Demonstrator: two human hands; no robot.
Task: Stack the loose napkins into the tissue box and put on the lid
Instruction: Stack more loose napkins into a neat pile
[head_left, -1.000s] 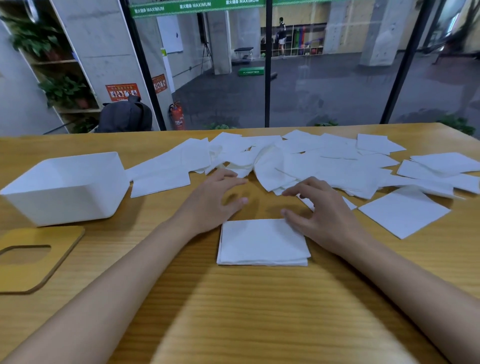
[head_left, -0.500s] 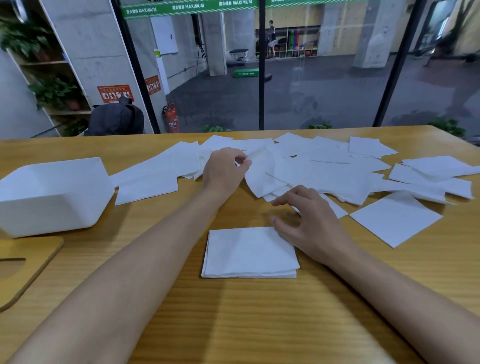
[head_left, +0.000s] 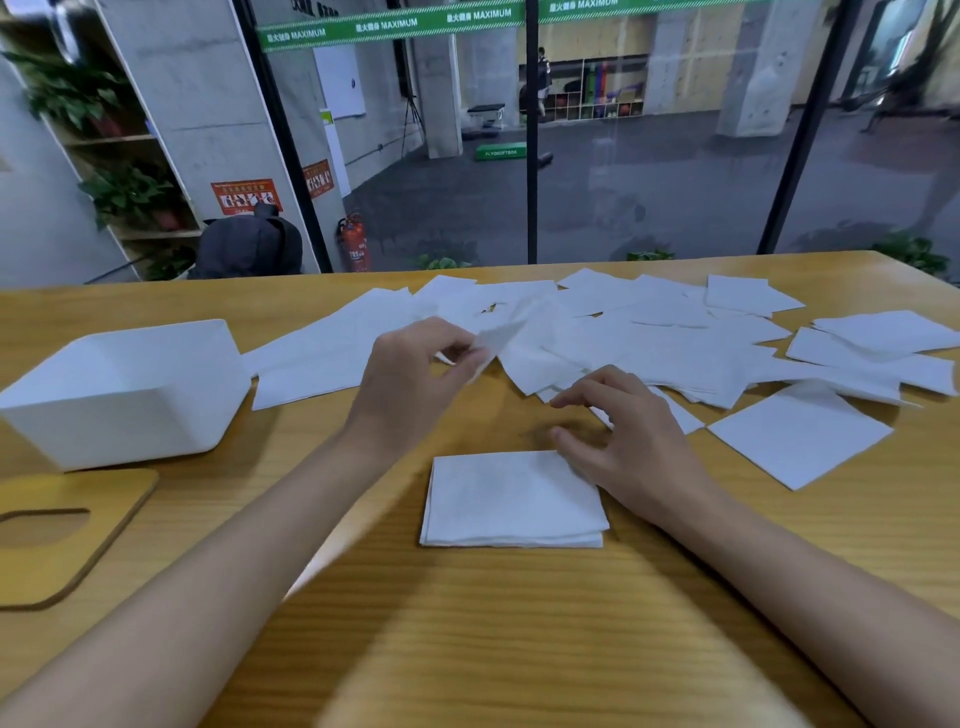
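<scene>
Several loose white napkins (head_left: 660, 332) lie spread across the far half of the wooden table. A small neat stack of napkins (head_left: 509, 501) sits in front of me. My left hand (head_left: 415, 374) pinches the corner of one loose napkin (head_left: 524, 338) and lifts it off the spread. My right hand (head_left: 628, 441) hovers with relaxed fingers over the stack's far right corner, holding nothing. The white tissue box (head_left: 124, 387) stands open at the left. Its wooden lid (head_left: 67, 535) with an oval slot lies flat in front of the box.
The wooden table (head_left: 519, 649) runs to a glass wall at the back. One separate napkin (head_left: 800, 434) lies to the right of my right hand. A dark backpack (head_left: 249, 247) sits beyond the table's far left edge.
My left hand reached from beside the stack to the loose napkins, pinched one and now lifts its corner. My right hand stayed near the stack's right corner.
</scene>
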